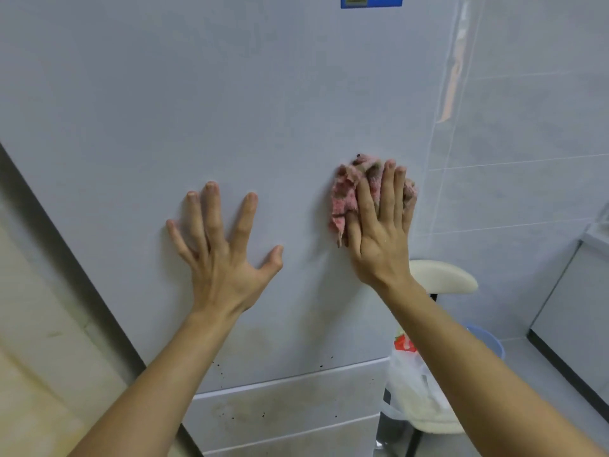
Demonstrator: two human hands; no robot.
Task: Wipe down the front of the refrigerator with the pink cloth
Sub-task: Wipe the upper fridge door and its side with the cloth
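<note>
The pale grey refrigerator door [204, 103] fills most of the view. My right hand [382, 225] lies flat against the door's right side, pressing the crumpled, stained pink cloth [346, 196] onto the surface; the cloth shows above and to the left of the fingers. My left hand [224, 249] rests on the door to the left of it, fingers spread wide, holding nothing. Dark specks and a brownish smear mark the door's lower edge and the drawer front [283, 407] beneath it.
A blue label [371, 1] is stuck at the top of the door. To the right stand a tiled wall [527, 133], a cream stool [441, 278], a white plastic bag [412, 387], a blue bucket [487, 341] and a cabinet [573, 311]. A dark gap [59, 252] borders the refrigerator's left side.
</note>
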